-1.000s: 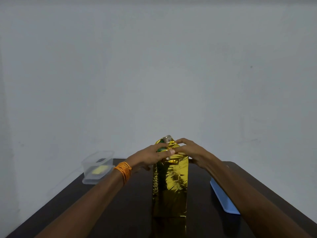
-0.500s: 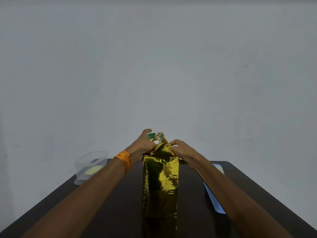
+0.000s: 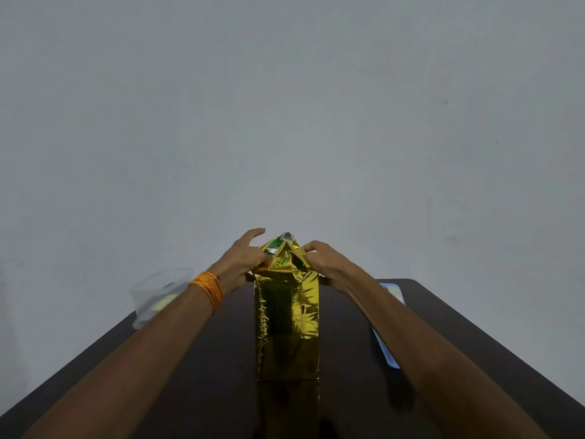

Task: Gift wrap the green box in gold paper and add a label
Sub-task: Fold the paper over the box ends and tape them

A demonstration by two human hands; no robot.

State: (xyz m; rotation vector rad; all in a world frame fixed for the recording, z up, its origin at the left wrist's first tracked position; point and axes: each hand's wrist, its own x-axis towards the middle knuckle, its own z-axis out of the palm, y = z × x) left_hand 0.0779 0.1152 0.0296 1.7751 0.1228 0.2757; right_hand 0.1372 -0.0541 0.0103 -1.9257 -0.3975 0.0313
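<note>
The green box (image 3: 278,242) stands upright on the dark tabletop (image 3: 354,359) at the lower centre of the frame, its tall sides covered in shiny, crinkled gold paper (image 3: 286,324). At the top the paper is folded into a loose peak, and a small patch of green shows through the gap. Whether that patch carries any print cannot be told.

The left hand (image 3: 245,259) pinches the paper's left fold with curled fingers, one finger raised above the peak. The right hand (image 3: 323,261) grips the right fold.

Orange bangles (image 3: 207,288) circle the left wrist. A clear plastic container (image 3: 158,289) sits at the tabletop's left edge, and a pale blue tray (image 3: 386,346) lies on the right.
</note>
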